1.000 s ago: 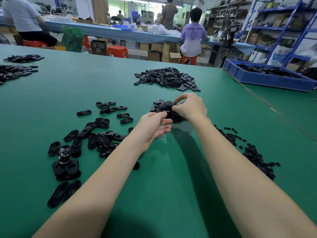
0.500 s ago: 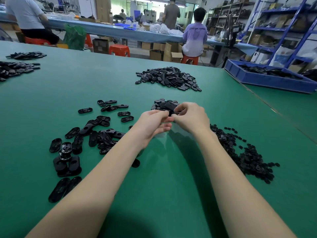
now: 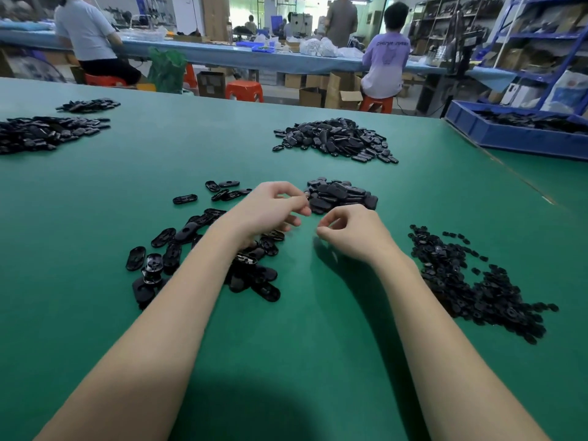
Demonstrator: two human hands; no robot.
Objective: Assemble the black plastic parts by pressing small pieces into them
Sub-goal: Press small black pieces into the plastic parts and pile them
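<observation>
My left hand (image 3: 270, 206) hovers over the scattered black oval plastic parts (image 3: 203, 249) on the green table, fingers loosely curled and holding nothing. My right hand (image 3: 353, 232) is beside it, just in front of a small stack of finished oval parts (image 3: 342, 195), fingers loosely curled and empty. A heap of small black pieces (image 3: 471, 281) lies to the right of my right forearm.
A larger pile of black parts (image 3: 334, 140) lies farther back on the green table (image 3: 286, 345). More piles (image 3: 47, 132) sit at far left. A blue bin (image 3: 515, 135) with parts stands at the right edge. People sit at a bench behind.
Both hands have drawn back from the small stack and parted. The part they held together is no longer in them. My left hand has shifted left over the scattered ovals.
</observation>
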